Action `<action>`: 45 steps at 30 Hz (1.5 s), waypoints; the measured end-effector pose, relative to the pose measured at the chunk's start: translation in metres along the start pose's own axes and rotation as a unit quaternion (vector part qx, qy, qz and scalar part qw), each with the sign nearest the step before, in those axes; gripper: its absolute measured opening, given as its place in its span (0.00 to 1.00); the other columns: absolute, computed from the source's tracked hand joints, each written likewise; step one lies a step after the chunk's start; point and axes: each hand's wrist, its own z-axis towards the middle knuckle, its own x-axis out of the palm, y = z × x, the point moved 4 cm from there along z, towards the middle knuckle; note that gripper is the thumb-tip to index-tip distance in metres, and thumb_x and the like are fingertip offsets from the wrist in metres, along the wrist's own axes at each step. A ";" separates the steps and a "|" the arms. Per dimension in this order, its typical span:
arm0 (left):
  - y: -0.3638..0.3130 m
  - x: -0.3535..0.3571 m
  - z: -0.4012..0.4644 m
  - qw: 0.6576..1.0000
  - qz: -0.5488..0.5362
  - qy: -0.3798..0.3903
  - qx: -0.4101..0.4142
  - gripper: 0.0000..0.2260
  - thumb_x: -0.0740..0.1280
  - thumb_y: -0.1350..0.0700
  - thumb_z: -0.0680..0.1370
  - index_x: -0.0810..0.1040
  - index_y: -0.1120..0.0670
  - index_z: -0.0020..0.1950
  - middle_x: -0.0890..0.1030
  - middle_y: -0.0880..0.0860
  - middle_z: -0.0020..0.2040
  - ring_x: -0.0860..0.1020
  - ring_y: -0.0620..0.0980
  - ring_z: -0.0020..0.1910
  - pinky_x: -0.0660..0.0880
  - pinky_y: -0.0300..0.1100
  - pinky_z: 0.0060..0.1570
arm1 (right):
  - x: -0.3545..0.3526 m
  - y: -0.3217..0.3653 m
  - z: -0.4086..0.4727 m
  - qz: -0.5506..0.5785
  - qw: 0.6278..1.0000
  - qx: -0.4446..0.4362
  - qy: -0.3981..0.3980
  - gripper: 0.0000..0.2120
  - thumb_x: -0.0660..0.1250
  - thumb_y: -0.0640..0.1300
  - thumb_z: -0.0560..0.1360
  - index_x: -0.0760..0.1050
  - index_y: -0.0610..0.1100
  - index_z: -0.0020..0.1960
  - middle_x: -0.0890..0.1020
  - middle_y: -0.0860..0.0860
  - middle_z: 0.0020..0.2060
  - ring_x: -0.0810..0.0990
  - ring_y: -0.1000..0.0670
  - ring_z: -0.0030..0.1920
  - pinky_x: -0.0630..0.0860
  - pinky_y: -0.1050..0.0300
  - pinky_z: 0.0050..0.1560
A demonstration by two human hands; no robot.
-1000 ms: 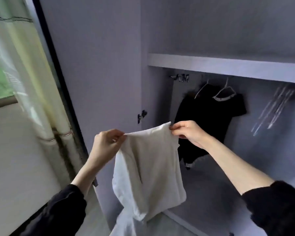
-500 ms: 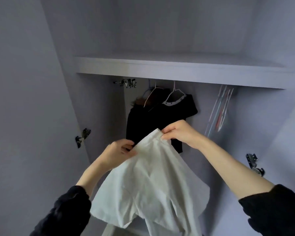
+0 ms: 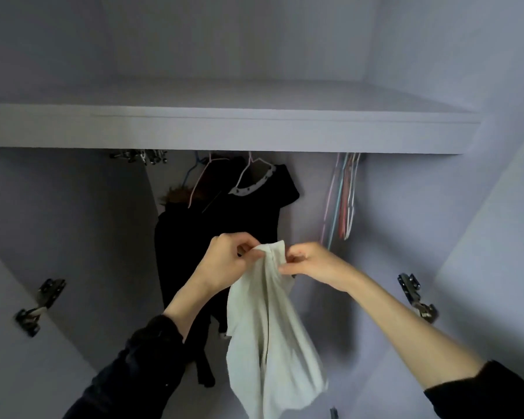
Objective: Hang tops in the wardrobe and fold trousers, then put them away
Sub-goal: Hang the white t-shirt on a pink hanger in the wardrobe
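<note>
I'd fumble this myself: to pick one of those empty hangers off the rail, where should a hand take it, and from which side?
Probably low on the empty hangers, coming from the front. They hang edge-on in a tight bunch under the shelf, which hides the hooks, so only the lower wires are reachable. The black tops hang clear to their left. Both the left hand and right hand hold the white garment.

The off-white soft cloth garment [image 3: 270, 334], pinched between both hands, was matt and creased into loose folds. Behind the hands, the black cloth tops [image 3: 224, 225] appeared matt and dense. The thin coloured hangers [image 3: 344, 201], above and right of the right hand, looked smooth, with a slight sheen. The pale lilac wardrobe shelf board [image 3: 254, 131] above the hands was smooth and matt. The metal door hinges [image 3: 416, 297] out to either side of the hands appeared dark and glossy.
</note>
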 end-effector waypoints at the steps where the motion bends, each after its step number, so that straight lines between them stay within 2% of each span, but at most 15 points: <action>1: 0.002 0.000 0.002 1.000 -0.013 0.011 0.003 0.02 0.70 0.60 0.75 0.82 0.57 0.44 0.83 0.51 0.41 0.81 0.48 0.44 0.76 0.41 0.49 | 0.001 -0.005 0.001 -0.002 1.000 0.010 0.011 0.09 0.72 0.37 0.71 0.77 0.46 0.35 0.78 0.55 0.31 0.74 0.55 0.36 0.69 0.64 0.40; 5: 0.011 -0.022 0.012 0.998 -0.044 0.022 0.028 0.04 0.68 0.62 0.76 0.81 0.55 0.42 0.82 0.49 0.40 0.80 0.46 0.43 0.75 0.40 0.48 | 0.014 -0.015 0.014 -0.029 0.996 0.059 0.057 0.05 0.71 0.37 0.72 0.80 0.40 0.48 0.79 0.52 0.36 0.74 0.57 0.37 0.70 0.70 0.39; 9: 0.025 -0.047 0.022 0.999 -0.005 -0.006 0.037 0.06 0.68 0.60 0.76 0.80 0.49 0.42 0.81 0.41 0.39 0.78 0.37 0.41 0.71 0.33 0.47 | 0.040 -0.013 0.024 -0.078 0.993 0.057 0.067 0.07 0.71 0.41 0.73 0.77 0.41 0.37 0.72 0.48 0.32 0.67 0.55 0.33 0.62 0.66 0.32; 11: 0.044 -0.057 0.024 0.994 0.093 -0.062 -0.014 0.03 0.68 0.55 0.77 0.81 0.48 0.46 0.78 0.38 0.39 0.75 0.37 0.41 0.62 0.39 0.52 | 0.048 -0.010 0.030 -0.029 0.997 0.062 0.039 0.06 0.72 0.40 0.72 0.79 0.38 0.39 0.74 0.47 0.32 0.69 0.54 0.34 0.65 0.65 0.35; 14: 0.078 -0.065 0.012 0.965 0.183 -0.127 -0.140 0.08 0.64 0.55 0.78 0.79 0.48 0.54 0.80 0.42 0.46 0.76 0.45 0.49 0.51 0.40 0.49 | 0.053 -0.006 0.038 0.046 0.993 0.108 0.005 0.03 0.74 0.41 0.70 0.80 0.43 0.39 0.80 0.52 0.31 0.75 0.55 0.32 0.71 0.65 0.37; 19: 0.100 -0.024 -0.016 0.976 0.137 -0.001 -0.172 0.02 0.67 0.51 0.76 0.78 0.47 0.48 0.82 0.45 0.45 0.79 0.47 0.51 0.68 0.48 0.62 | 0.063 0.000 0.049 0.159 0.968 0.193 -0.013 0.09 0.73 0.39 0.70 0.78 0.39 0.49 0.83 0.45 0.42 0.81 0.51 0.36 0.76 0.61 0.40; 23: 0.103 0.006 -0.041 0.977 0.110 0.079 -0.166 0.15 0.67 0.41 0.74 0.80 0.49 0.54 0.81 0.41 0.46 0.79 0.42 0.50 0.70 0.48 0.61 | 0.065 0.002 0.049 0.109 0.971 0.204 -0.054 0.08 0.74 0.42 0.70 0.78 0.44 0.46 0.80 0.49 0.38 0.81 0.53 0.36 0.74 0.66 0.32; 28: 0.095 0.031 -0.050 0.980 0.072 0.046 -0.180 0.21 0.69 0.42 0.73 0.76 0.53 0.60 0.81 0.47 0.54 0.78 0.47 0.53 0.69 0.49 0.62 | 0.071 0.008 0.049 0.160 0.967 0.193 -0.054 0.14 0.72 0.40 0.72 0.78 0.39 0.56 0.80 0.46 0.44 0.80 0.54 0.36 0.74 0.70 0.27; 32: 0.085 0.029 -0.039 0.987 0.046 -0.029 -0.154 0.12 0.67 0.54 0.77 0.79 0.63 0.49 0.82 0.57 0.47 0.79 0.53 0.50 0.73 0.50 0.55 | 0.059 0.019 0.049 0.159 0.974 0.140 -0.080 0.04 0.73 0.38 0.70 0.79 0.42 0.43 0.82 0.48 0.35 0.81 0.56 0.31 0.74 0.69 0.27; 34: 0.080 0.023 -0.033 0.990 0.013 -0.023 -0.137 0.10 0.67 0.57 0.77 0.79 0.65 0.47 0.82 0.59 0.46 0.80 0.56 0.49 0.74 0.52 0.52 | 0.047 0.019 0.046 0.119 0.983 0.094 -0.099 0.05 0.72 0.39 0.72 0.79 0.45 0.38 0.82 0.51 0.32 0.82 0.57 0.30 0.76 0.67 0.33; 36: 0.074 0.015 -0.025 0.993 -0.012 -0.010 -0.116 0.10 0.66 0.58 0.78 0.79 0.67 0.48 0.82 0.63 0.46 0.80 0.59 0.48 0.74 0.54 0.52 | 0.034 0.014 0.042 0.004 0.989 0.053 -0.138 0.03 0.70 0.41 0.73 0.82 0.46 0.41 0.84 0.52 0.37 0.83 0.54 0.41 0.78 0.58 0.47; 40: 0.058 0.006 -0.009 0.995 -0.045 0.038 -0.079 0.08 0.65 0.60 0.78 0.80 0.63 0.53 0.82 0.59 0.49 0.80 0.54 0.52 0.72 0.54 0.59 | 0.033 -0.011 0.037 -0.206 0.975 0.060 -0.054 0.31 0.71 0.45 0.71 0.65 0.53 0.71 0.72 0.49 0.66 0.71 0.47 0.65 0.69 0.46 0.65; 41: 0.053 0.005 -0.006 0.995 -0.049 0.051 -0.067 0.08 0.64 0.60 0.78 0.80 0.62 0.53 0.82 0.58 0.49 0.79 0.53 0.53 0.71 0.54 0.61 | 0.037 -0.018 0.037 -0.225 0.971 0.067 -0.032 0.30 0.71 0.45 0.71 0.66 0.52 0.70 0.70 0.49 0.66 0.69 0.46 0.66 0.69 0.46 0.64; 44: 0.042 0.002 0.003 0.995 -0.047 0.076 -0.033 0.07 0.63 0.60 0.79 0.79 0.62 0.50 0.81 0.60 0.47 0.79 0.54 0.51 0.70 0.55 0.62 | 0.045 -0.034 0.038 -0.249 0.962 0.104 -0.043 0.05 0.67 0.46 0.74 0.76 0.50 0.49 0.80 0.47 0.51 0.77 0.42 0.56 0.72 0.53 0.54; 45: 0.042 -0.001 0.005 0.996 -0.043 0.077 -0.029 0.08 0.63 0.59 0.80 0.78 0.63 0.50 0.81 0.61 0.47 0.79 0.56 0.50 0.70 0.56 0.61 | 0.043 -0.038 0.037 -0.266 0.955 0.115 -0.068 0.04 0.65 0.48 0.75 0.78 0.49 0.47 0.81 0.45 0.48 0.79 0.41 0.53 0.71 0.53 0.52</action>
